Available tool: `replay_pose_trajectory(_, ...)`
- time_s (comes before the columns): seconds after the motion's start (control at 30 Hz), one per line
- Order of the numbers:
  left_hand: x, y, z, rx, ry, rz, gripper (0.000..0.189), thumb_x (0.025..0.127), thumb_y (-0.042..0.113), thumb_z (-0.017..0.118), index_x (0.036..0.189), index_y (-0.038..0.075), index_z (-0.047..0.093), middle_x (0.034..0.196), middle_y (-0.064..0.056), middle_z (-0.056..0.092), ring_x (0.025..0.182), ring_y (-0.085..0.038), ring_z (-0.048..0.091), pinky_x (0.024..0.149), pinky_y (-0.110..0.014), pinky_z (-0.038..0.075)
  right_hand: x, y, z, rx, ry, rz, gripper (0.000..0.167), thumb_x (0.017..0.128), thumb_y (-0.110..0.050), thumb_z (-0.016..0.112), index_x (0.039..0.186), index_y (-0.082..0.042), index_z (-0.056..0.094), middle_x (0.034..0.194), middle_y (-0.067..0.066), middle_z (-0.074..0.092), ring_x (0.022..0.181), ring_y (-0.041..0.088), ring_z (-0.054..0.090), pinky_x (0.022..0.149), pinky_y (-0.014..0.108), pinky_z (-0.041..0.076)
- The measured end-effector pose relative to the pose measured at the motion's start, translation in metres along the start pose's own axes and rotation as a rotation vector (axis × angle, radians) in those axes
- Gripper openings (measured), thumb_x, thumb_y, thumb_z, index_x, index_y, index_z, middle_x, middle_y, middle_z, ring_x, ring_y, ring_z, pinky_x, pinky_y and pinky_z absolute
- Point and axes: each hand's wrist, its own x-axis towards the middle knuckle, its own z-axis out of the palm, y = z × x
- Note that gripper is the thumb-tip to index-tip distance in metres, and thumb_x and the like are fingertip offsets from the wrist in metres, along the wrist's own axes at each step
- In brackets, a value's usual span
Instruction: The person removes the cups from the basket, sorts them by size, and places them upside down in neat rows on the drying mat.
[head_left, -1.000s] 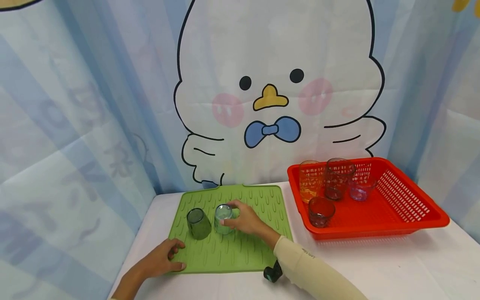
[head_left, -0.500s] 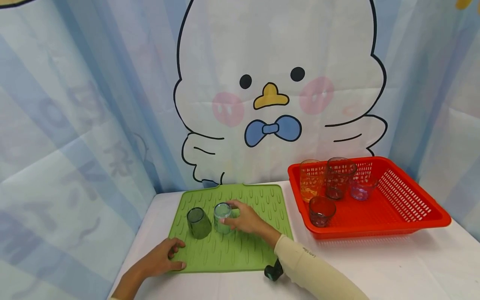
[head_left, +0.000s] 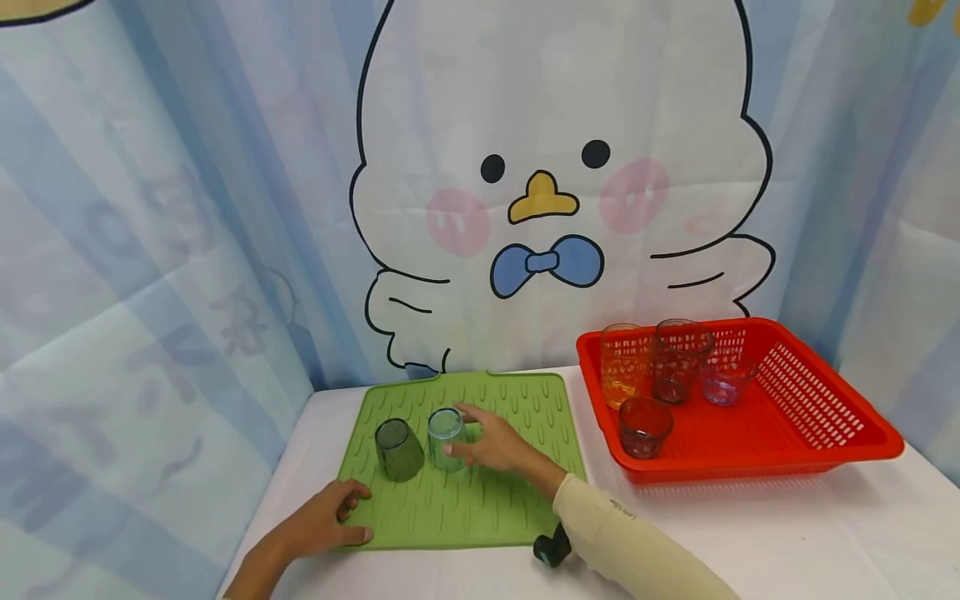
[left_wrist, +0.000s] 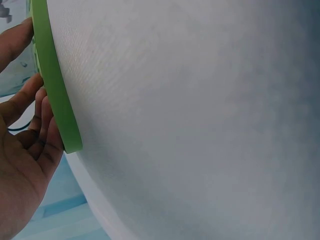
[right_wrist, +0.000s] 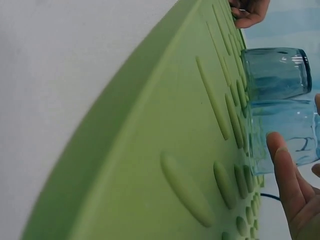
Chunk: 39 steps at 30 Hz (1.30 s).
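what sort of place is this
Probably a staged tabletop set-up rather than a working kitchen, though I can't be sure: a curtain with a big cartoon bird hangs behind a white-covered table, which bears a green ridged mat with glasses on it.

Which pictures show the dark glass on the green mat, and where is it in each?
Head: the dark glass is low, left of the middle, beside the lighter glass.
Left wrist: not in it.
Right wrist: the dark glass is at upper right, just above the lighter glass.
Shared landmark: the green mat shows in all three.
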Motion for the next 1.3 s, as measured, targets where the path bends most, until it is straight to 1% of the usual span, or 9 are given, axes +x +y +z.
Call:
replay_pose_trajectory(0.33,0.002,-0.001,-0.001,0.009,-0.01,0.014,0.055,0.085,0.027,0.079,0.123,-0.005,0.058,0.1,-0.007,0.054,0.084,-0.013,0.048,0.072,-0.027,0.045,-0.014,-0.008,-0.01,-0.032,0.053,0.016,0.08,0.088,-0.039,0.078,0.155,-0.02,0.037,0.152,0.016,0.045,0.077,0.018,0.072,0.075,0.036,0.057)
replay_pose_trajectory(0.43,0.001,-0.001,-0.002,0.012,-0.01,0.019,0.054,0.085,0.028,0.08,0.123,-0.005,0.058,0.099,-0.007,0.053,0.083,-0.012,0.048,0.072,-0.027,0.044,-0.021,-0.012,-0.014,-0.027,0.049,0.002,0.081,0.088,-0.037,0.078,0.155,-0.018,0.037,0.152,0.019,0.044,0.081,0.022,0.074,0.079,0.04,0.058)
replay_pose_trajectory(0.53,0.001,-0.001,-0.002,0.014,-0.009,0.025,0.054,0.085,0.028,0.08,0.122,-0.005,0.058,0.098,-0.006,0.053,0.083,-0.011,0.048,0.072,-0.027,0.044,-0.03,-0.016,-0.019,-0.05,0.046,-0.019,0.08,0.087,-0.038,0.079,0.154,-0.019,0.039,0.15,0.017,0.047,0.094,0.028,0.073,0.086,0.046,0.056)
replay_pose_trajectory(0.67,0.001,0.0,-0.003,0.009,-0.017,0.021,0.054,0.086,0.027,0.079,0.123,-0.005,0.058,0.097,-0.006,0.052,0.082,-0.012,0.047,0.071,-0.027,0.043,-0.046,-0.023,-0.026,-0.079,0.027,-0.045,0.075,0.086,-0.04,0.08,0.15,-0.02,0.045,0.144,0.013,0.054,0.092,0.027,0.07,0.083,0.043,0.055)
replay_pose_trajectory(0.77,0.001,0.0,-0.003,0.004,-0.024,0.014,0.054,0.086,0.027,0.079,0.123,-0.006,0.057,0.098,-0.007,0.052,0.083,-0.013,0.047,0.071,-0.027,0.043,-0.061,-0.03,-0.034,-0.086,-0.009,-0.058,0.069,0.086,-0.04,0.08,0.145,-0.021,0.05,0.139,0.008,0.058,0.08,0.021,0.068,0.075,0.035,0.055)
replay_pose_trajectory(0.9,0.002,0.002,-0.003,-0.002,-0.026,0.012,0.055,0.086,0.027,0.079,0.124,-0.006,0.057,0.099,-0.007,0.052,0.084,-0.014,0.048,0.071,-0.027,0.044,-0.081,-0.041,-0.049,-0.088,-0.064,-0.111,0.058,0.087,-0.037,0.078,0.138,-0.019,0.056,0.127,0.003,0.064,0.076,0.017,0.067,0.072,0.03,0.056)
replay_pose_trajectory(1.03,0.002,0.001,-0.003,-0.003,-0.026,0.014,0.055,0.086,0.027,0.079,0.124,-0.006,0.057,0.098,-0.007,0.052,0.082,-0.013,0.047,0.07,-0.027,0.043,-0.098,-0.047,-0.066,-0.107,-0.097,-0.183,0.048,0.089,-0.034,0.078,0.131,-0.018,0.062,0.115,0.0,0.068,0.081,0.013,0.067,0.073,0.028,0.057)
replay_pose_trajectory(1.13,0.002,0.0,-0.003,-0.004,-0.028,0.017,0.054,0.086,0.027,0.079,0.124,-0.006,0.057,0.097,-0.007,0.051,0.082,-0.013,0.046,0.07,-0.027,0.042,-0.108,-0.048,-0.081,-0.128,-0.11,-0.206,0.044,0.089,-0.033,0.078,0.127,-0.018,0.065,0.112,-0.001,0.07,0.083,0.011,0.066,0.075,0.027,0.057)
replay_pose_trajectory(1.3,0.001,-0.001,-0.003,-0.018,-0.038,0.016,0.054,0.087,0.027,0.078,0.125,-0.006,0.056,0.099,-0.008,0.052,0.083,-0.014,0.047,0.07,-0.027,0.043,-0.124,-0.046,-0.11,-0.151,-0.112,-0.225,0.041,0.089,-0.032,0.078,0.125,-0.017,0.066,0.11,0.001,0.07,0.074,0.014,0.067,0.073,0.028,0.058)
